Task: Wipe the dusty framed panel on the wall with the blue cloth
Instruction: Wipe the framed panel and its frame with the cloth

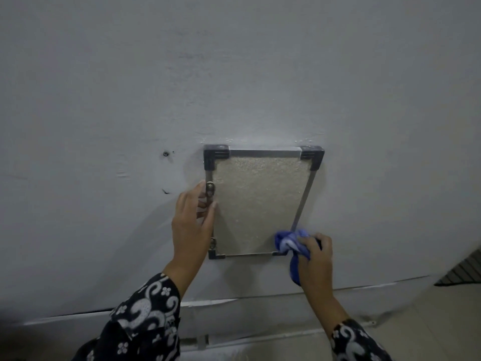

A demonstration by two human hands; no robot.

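A small framed panel (260, 201) hangs on the grey wall, with a grainy beige face, a thin metal frame and black corner pieces. My left hand (191, 220) grips the frame's left edge, thumb on the front near the upper hinge bracket. My right hand (316, 259) is closed around a bunched blue cloth (291, 243) and presses it on the panel's lower right corner, hiding that corner piece. A tail of the cloth hangs down below my fist.
A screw hole (165, 153) and a dark mark sit in the wall left of the panel. A thin pipe (260, 337) runs along the wall's base. A dark ribbed mat (463, 269) lies at the right edge, above pale floor.
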